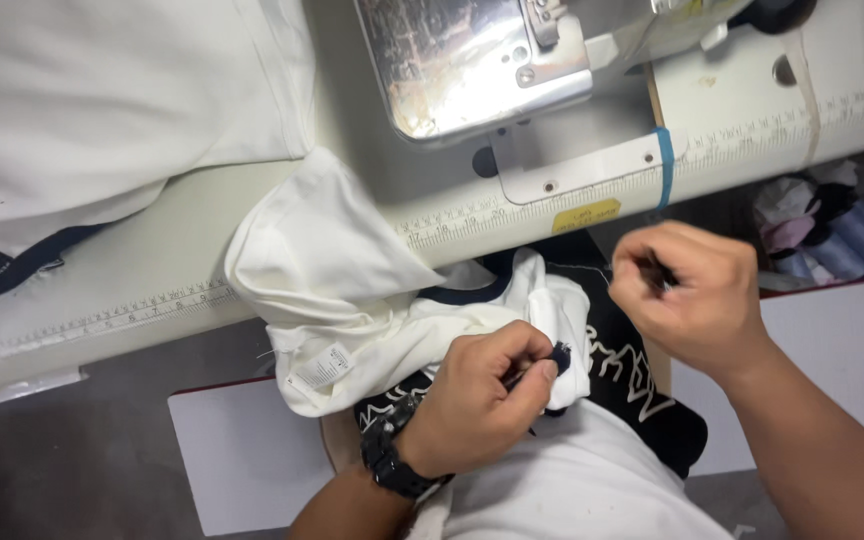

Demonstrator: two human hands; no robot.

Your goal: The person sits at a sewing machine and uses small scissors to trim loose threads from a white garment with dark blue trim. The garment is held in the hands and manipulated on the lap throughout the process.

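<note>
Below the bench [152, 290], a white garment [352, 300] was pinched by the left hand [477, 395]; a thread [577, 268] was pinched by the right hand [687, 295].

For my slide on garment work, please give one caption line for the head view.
At a sewing table, the left hand pinches a dark piece on a white garment; the right hand pulls thread.

The sewing table [152, 290] is serving as the landmark. The machine's metal bed [472, 60] is sitting on it toward the far right, with a stack of folded cloth [102, 90] lying on its far left. A garment [342, 290] is hanging over the table's near edge. Just nearer than that edge, the left hand [477, 405] is resting on the garment, and the right hand [687, 295] is hovering to its right. Thread spools [837, 240] are sitting below the table's right end.
</note>
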